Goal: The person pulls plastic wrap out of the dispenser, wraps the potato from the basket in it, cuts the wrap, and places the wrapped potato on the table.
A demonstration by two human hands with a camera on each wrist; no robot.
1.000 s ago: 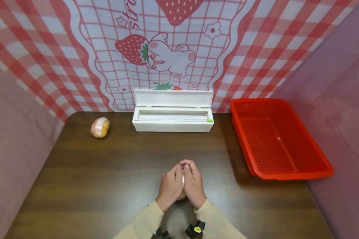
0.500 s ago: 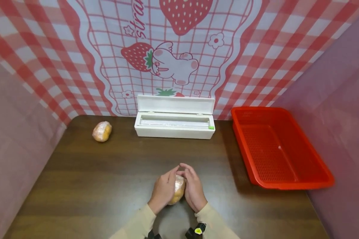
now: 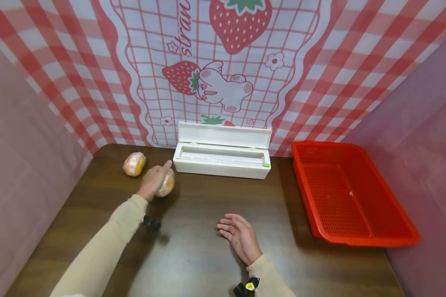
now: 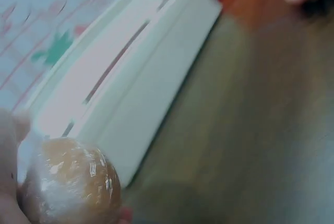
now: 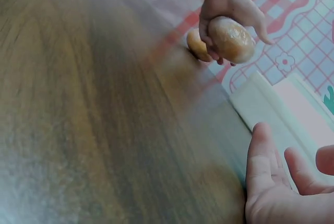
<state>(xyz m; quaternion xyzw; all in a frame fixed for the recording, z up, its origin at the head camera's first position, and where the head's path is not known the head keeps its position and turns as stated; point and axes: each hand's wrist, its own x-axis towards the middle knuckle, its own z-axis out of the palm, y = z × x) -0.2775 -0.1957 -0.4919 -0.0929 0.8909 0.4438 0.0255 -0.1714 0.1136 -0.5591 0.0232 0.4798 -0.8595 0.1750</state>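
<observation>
My left hand (image 3: 155, 181) grips a bread roll (image 3: 166, 184) wrapped in clear film, at the left of the table. Its fingertips show under the roll in the right wrist view, where the roll (image 5: 231, 40) is raised off the tabletop. Up close in the left wrist view, the film on the roll (image 4: 75, 182) is shiny and creased. Just beyond that hand, a second wrapped roll (image 3: 134, 164) lies near the back left corner. My right hand (image 3: 240, 238) is held over the front middle of the table, fingers loosely bent, with nothing in it.
A white cling film box (image 3: 223, 168) stands at the back with its lid up and a roll of film inside. On the right is a red plastic basket (image 3: 321, 231). A checked strawberry cloth (image 3: 301, 103) hangs behind the brown table (image 3: 193, 255).
Both hands were cupped round the wrapped roll at the front middle. My left hand has carried it away to the back left; my right hand has let go and stayed behind.
</observation>
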